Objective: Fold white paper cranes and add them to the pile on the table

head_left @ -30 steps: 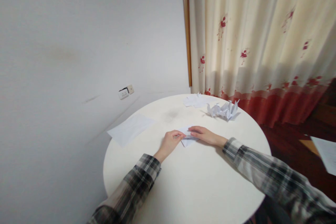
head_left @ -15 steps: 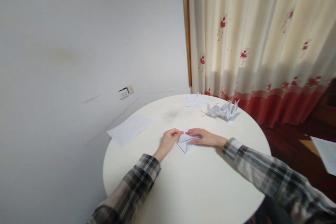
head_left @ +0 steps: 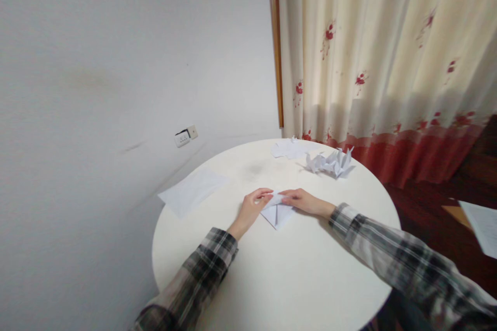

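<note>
- Nearby, our folded paper (head_left: 277, 215) lies on the white table (head_left: 283, 274) between our hands, its point toward us.
- Our left hand (head_left: 249, 211) has thumb and fingers parted, thumb touching the paper; our right hand (head_left: 306, 202) rests fingertips on its other side, though we cannot tell whether they pinch it.
- Compared with half a second ago, our left fingers are more spread.
- Farther off, we see folded paper figures (head_left: 331, 164).
</note>
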Demonstrator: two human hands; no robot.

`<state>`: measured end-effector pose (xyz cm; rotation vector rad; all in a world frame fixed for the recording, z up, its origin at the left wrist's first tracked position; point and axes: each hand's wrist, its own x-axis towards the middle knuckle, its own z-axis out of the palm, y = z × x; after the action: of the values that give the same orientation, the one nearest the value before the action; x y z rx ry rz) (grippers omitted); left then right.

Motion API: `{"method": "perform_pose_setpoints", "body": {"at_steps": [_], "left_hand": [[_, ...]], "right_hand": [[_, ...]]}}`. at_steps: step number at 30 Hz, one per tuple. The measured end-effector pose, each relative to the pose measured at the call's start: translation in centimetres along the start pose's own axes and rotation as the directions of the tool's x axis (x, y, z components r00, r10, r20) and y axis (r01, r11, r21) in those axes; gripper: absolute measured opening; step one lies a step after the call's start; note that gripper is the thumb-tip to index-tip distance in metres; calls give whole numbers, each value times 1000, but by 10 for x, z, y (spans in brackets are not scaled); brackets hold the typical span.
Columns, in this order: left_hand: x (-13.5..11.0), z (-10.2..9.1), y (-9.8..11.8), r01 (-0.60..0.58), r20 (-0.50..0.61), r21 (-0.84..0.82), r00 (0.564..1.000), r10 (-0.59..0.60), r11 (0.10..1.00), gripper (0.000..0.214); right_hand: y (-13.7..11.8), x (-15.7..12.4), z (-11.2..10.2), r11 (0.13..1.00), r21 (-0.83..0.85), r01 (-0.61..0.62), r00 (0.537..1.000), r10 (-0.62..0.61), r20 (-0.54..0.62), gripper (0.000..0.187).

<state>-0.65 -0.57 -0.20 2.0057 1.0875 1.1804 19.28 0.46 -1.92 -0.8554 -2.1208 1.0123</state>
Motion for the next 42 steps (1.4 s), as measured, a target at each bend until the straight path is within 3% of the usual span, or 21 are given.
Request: {"method": "perform_pose_setpoints", "body": {"at_steps": [5, 9, 12, 20, 27, 42], "left_hand": [[-2, 1, -9, -26, 108, 61, 994, 19, 998, 31], [1, 0, -23, -30, 89, 241, 996, 9, 970, 22], [2, -1, -27, -45, 87, 258, 996, 23, 965, 19], [4, -1, -24, 13, 40, 120, 999, -18, 993, 27], [7, 2, -30, 148, -80, 0, 986, -147, 989, 32], [8, -1, -20, 192, -150, -231, 961, -230, 954, 25]], "right_hand": [[8, 2, 1, 991, 130, -32, 999, 34, -11, 49], [6, 2, 0, 986, 166, -17, 1000, 18, -6, 45], [1, 1, 0, 992, 123, -13, 1000, 13, -3, 43], [-3, 0, 0, 995, 95, -15, 999, 18, -34, 44], [0, 0, -2, 999, 5, -38, 995, 38, -92, 51], [0, 1, -1, 990, 120, -67, 977, 90, -193, 50]]}}
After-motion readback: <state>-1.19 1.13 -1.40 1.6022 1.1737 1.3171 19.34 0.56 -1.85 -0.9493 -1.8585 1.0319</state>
